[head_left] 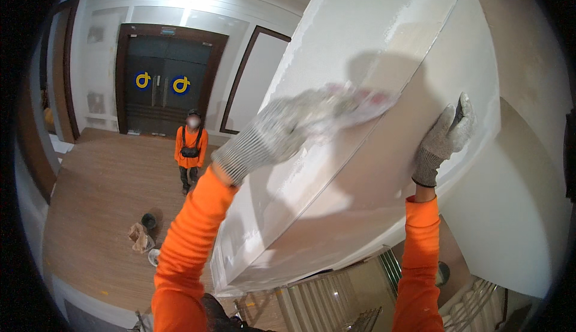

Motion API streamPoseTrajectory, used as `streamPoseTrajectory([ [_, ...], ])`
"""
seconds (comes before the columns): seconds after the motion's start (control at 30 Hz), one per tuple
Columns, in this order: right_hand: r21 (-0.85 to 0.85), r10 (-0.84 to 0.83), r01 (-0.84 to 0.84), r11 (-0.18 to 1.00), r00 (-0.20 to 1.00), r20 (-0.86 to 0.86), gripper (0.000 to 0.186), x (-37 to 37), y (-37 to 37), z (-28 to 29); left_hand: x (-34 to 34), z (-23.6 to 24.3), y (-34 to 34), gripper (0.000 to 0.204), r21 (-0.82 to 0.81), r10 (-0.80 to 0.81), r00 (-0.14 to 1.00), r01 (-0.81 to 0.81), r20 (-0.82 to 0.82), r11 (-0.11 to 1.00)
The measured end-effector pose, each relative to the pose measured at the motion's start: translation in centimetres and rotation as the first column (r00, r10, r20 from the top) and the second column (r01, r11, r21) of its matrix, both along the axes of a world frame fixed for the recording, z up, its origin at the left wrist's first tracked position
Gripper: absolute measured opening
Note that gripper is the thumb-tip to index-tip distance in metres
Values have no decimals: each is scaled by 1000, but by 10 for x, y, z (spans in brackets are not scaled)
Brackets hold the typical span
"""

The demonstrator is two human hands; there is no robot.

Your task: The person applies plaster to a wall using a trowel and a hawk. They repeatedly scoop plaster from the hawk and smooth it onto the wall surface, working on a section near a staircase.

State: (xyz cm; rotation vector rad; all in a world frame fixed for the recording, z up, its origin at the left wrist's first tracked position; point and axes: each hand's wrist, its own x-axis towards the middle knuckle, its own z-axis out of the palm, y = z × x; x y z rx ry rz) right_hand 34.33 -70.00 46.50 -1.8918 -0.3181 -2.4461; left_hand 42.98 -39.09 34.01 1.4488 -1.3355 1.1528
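Observation:
My left hand, in a grey knit glove with a pale palm coating, is smeared by motion in front of a white plastered panel. Its fingers are closed on a flat, pale, see-through-looking piece with red patches, too blurred to name, against or close to the panel near its long seam. My right hand, gloved alike, has its fingers stretched upward beside the panel's right part. Nothing shows in it; whether it touches the surface I cannot tell. Patchy filler runs along the panel's joints.
Far below on the wooden floor stands a person in an orange top. Near them are a dark bucket and a brown bag. Dark double doors stand behind. Steps lie below the panel; a curved white wall is at right.

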Motion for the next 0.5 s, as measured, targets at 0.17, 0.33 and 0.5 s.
streamPoseTrajectory([
  [0.17,-12,11,-10,1000,999,34,40,1,0,0,-2,-13,35,45,134,-147,973,172,-178,976],
  [0.33,11,2,-2,1000,1000,3,40,-2,1,0,13,112,27,43,-135,422,894,-404,149,905],
  [0.5,22,60,-59,998,998,-30,39,-2,1,0,9,172,-6,37,6,362,932,-362,-15,932],
])
